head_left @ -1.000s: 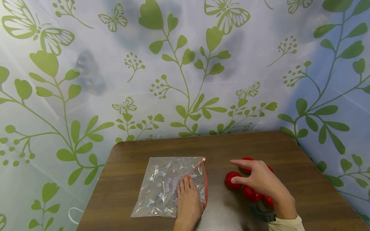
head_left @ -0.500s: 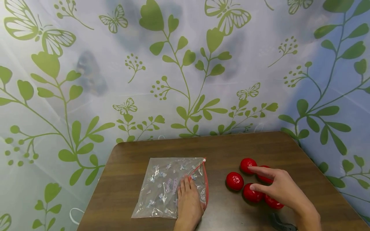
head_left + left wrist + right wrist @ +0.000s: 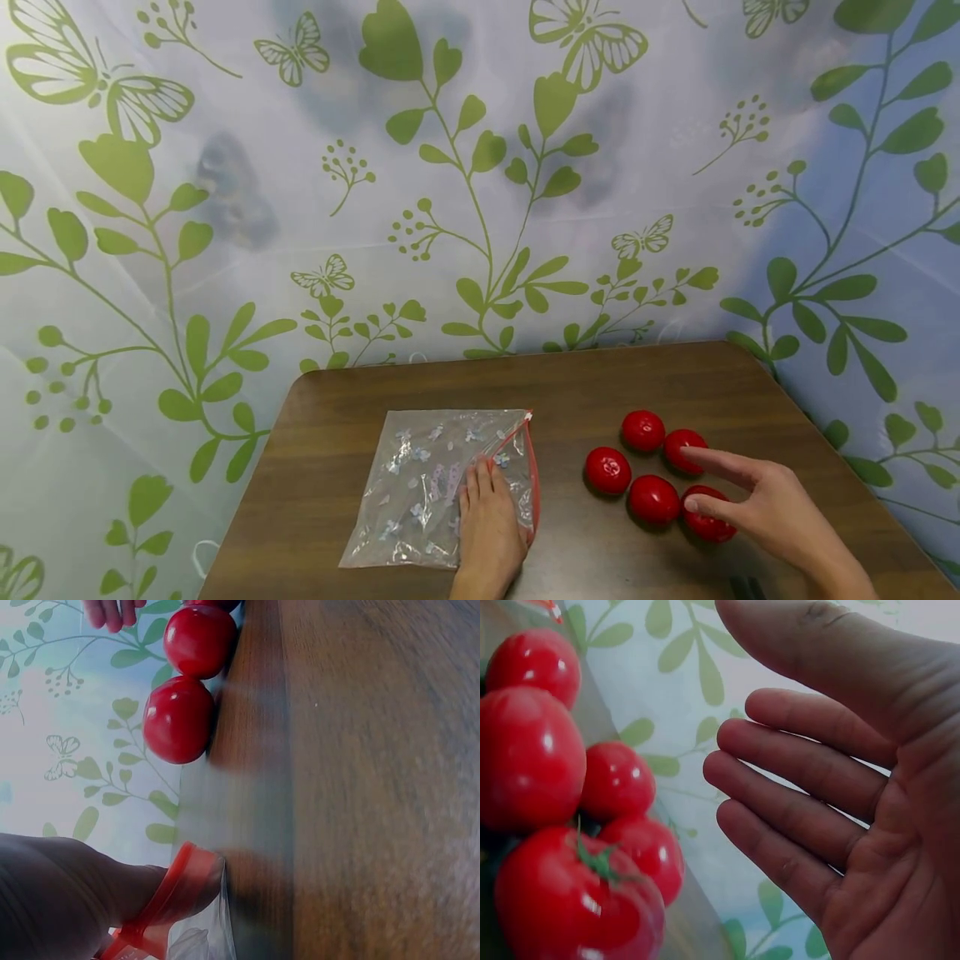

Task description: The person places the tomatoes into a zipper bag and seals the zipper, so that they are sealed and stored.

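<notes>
"left?"
"a plastic bag (image 3: 408, 492), likely light and limp; grip its red edge (image 3: 536, 479). the left hand (image 3: 489, 521) lies on it, fingers straight."
"right?"
"five tomatoes (image 3: 654, 500), probably slick, bruisable; cup their sides. the right hand (image 3: 765, 504) hovers there, thumb and fingers apart."
"behind the wooden table (image 3: 577, 383)?"
"leaf-print cloth (image 3: 450, 167)."

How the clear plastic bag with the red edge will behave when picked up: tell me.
The clear plastic bag will probably sag and fold, as its see-through film looks thin and wrinkled. It is likely light, lying nearly flat with no contents showing. Its red edge will likely flex too, since it bows beside the person's left hand.
</notes>
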Action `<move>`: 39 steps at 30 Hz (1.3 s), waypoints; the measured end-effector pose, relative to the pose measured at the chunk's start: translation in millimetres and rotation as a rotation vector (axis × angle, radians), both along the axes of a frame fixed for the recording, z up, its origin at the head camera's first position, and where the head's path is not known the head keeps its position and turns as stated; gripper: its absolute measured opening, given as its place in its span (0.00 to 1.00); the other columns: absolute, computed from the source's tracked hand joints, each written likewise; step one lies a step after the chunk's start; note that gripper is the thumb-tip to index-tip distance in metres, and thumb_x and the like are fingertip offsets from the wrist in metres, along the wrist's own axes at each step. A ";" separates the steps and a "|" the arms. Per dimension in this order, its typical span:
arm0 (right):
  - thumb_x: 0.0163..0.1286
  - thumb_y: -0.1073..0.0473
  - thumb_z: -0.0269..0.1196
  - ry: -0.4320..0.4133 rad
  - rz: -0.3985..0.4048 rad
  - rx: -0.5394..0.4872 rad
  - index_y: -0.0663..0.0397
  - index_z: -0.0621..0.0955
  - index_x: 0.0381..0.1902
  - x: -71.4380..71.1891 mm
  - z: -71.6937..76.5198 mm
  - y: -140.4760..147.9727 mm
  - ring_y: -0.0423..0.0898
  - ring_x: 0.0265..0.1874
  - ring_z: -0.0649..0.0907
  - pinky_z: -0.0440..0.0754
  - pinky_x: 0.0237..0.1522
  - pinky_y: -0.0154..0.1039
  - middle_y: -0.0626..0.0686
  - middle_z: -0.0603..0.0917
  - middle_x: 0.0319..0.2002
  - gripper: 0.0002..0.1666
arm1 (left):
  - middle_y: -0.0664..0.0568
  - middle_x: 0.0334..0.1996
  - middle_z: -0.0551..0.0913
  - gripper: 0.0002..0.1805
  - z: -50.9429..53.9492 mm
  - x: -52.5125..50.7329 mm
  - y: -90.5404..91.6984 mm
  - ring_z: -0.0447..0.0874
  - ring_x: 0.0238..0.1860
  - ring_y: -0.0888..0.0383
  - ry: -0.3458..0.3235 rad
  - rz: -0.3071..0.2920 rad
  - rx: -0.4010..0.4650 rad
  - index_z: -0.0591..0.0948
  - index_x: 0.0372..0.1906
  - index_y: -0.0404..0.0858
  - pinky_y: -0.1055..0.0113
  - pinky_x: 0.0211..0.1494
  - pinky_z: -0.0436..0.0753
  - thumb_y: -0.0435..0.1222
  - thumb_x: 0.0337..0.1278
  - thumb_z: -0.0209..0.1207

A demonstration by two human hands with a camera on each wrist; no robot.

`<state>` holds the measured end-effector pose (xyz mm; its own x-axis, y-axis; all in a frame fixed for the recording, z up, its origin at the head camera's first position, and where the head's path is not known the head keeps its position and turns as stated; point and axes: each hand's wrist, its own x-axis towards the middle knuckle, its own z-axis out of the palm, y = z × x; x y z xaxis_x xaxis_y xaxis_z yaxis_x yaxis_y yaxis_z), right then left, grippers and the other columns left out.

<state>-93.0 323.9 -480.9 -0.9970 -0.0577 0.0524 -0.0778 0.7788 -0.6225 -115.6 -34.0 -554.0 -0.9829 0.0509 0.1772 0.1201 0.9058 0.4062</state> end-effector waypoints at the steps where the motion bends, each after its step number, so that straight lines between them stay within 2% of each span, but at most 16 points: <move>1: 0.62 0.41 0.82 -0.008 -0.007 0.007 0.44 0.87 0.68 1.1 -1.1 2.1 0.42 0.58 0.90 0.91 0.49 0.38 0.59 0.89 0.65 0.38 | 0.25 0.77 0.70 0.57 -0.4 -0.1 -0.2 0.71 0.78 0.29 0.001 -0.001 -0.002 0.72 0.74 0.21 0.35 0.79 0.73 0.35 0.35 0.87; 2: 0.62 0.41 0.82 -0.014 -0.012 0.011 0.45 0.86 0.68 2.1 -2.5 4.1 0.49 0.59 0.91 0.92 0.49 0.41 0.60 0.89 0.65 0.39 | 0.25 0.77 0.71 0.57 -0.6 -0.1 -0.3 0.71 0.78 0.29 0.003 -0.001 -0.002 0.72 0.74 0.21 0.35 0.79 0.73 0.35 0.34 0.87; 4: 0.62 0.41 0.82 -0.021 -0.022 0.018 0.46 0.87 0.68 4.3 -5.4 7.7 0.50 0.59 0.91 0.92 0.49 0.41 0.61 0.88 0.65 0.39 | 0.25 0.77 0.71 0.57 -0.9 0.2 -0.6 0.71 0.78 0.28 0.005 -0.003 -0.004 0.72 0.74 0.21 0.35 0.79 0.73 0.35 0.35 0.87; 6: 0.62 0.42 0.82 -0.021 -0.028 0.011 0.47 0.87 0.68 6.6 -8.6 11.2 0.40 0.57 0.91 0.91 0.48 0.37 0.60 0.89 0.65 0.39 | 0.25 0.77 0.71 0.57 -1.4 0.2 -0.8 0.72 0.78 0.28 0.006 -0.003 -0.005 0.72 0.74 0.21 0.35 0.78 0.73 0.35 0.35 0.87; 9: 0.62 0.41 0.82 -0.021 -0.037 0.001 0.45 0.87 0.68 9.3 -12.5 16.0 0.22 0.53 0.83 0.87 0.47 0.29 0.57 0.89 0.65 0.38 | 0.25 0.76 0.71 0.57 -2.0 0.3 -0.8 0.72 0.77 0.28 0.012 -0.004 -0.007 0.72 0.74 0.21 0.35 0.78 0.73 0.35 0.35 0.87; 13: 0.62 0.39 0.82 -0.048 -0.060 -0.005 0.47 0.86 0.68 10.7 -16.2 20.4 0.16 0.51 0.80 0.89 0.46 0.32 0.59 0.88 0.66 0.40 | 0.25 0.75 0.72 0.57 -1.7 -2.5 -3.8 0.73 0.76 0.28 0.027 -0.014 -0.014 0.72 0.73 0.21 0.35 0.77 0.74 0.36 0.34 0.87; 17: 0.62 0.38 0.82 -0.082 -0.086 0.003 0.52 0.85 0.70 12.6 -21.5 25.4 0.18 0.50 0.81 0.91 0.45 0.36 0.64 0.87 0.67 0.44 | 0.25 0.75 0.73 0.57 -2.4 -6.0 -7.3 0.74 0.76 0.28 0.035 -0.025 -0.023 0.73 0.73 0.22 0.35 0.77 0.75 0.36 0.32 0.88; 25: 0.64 0.38 0.80 -0.102 -0.101 0.017 0.55 0.83 0.72 15.8 -33.7 31.5 0.12 0.48 0.73 0.88 0.44 0.31 0.68 0.85 0.68 0.45 | 0.25 0.75 0.73 0.57 -3.8 -10.6 -12.2 0.74 0.76 0.28 0.046 -0.036 -0.027 0.73 0.73 0.21 0.35 0.77 0.75 0.35 0.33 0.87; 31: 0.64 0.38 0.80 -0.103 -0.103 0.054 0.57 0.83 0.71 16.9 -43.7 38.4 0.16 0.46 0.79 0.89 0.43 0.32 0.70 0.85 0.66 0.46 | 0.24 0.76 0.72 0.57 -3.7 -10.5 -12.2 0.73 0.76 0.28 0.032 -0.036 -0.024 0.72 0.73 0.20 0.35 0.77 0.75 0.36 0.34 0.87; 39: 0.65 0.41 0.81 -0.124 -0.091 0.001 0.60 0.81 0.73 16.0 -55.0 39.9 0.16 0.48 0.78 0.90 0.43 0.32 0.70 0.84 0.68 0.46 | 0.25 0.76 0.71 0.57 -1.6 -10.5 -11.9 0.72 0.77 0.28 0.012 -0.035 0.001 0.72 0.74 0.21 0.34 0.78 0.74 0.35 0.34 0.87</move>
<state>-76.9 363.8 -535.9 -0.9969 0.0328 -0.0710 0.0700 0.7794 -0.6226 -126.1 -46.0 -555.6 -0.9782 0.0851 0.1895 0.1569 0.9004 0.4058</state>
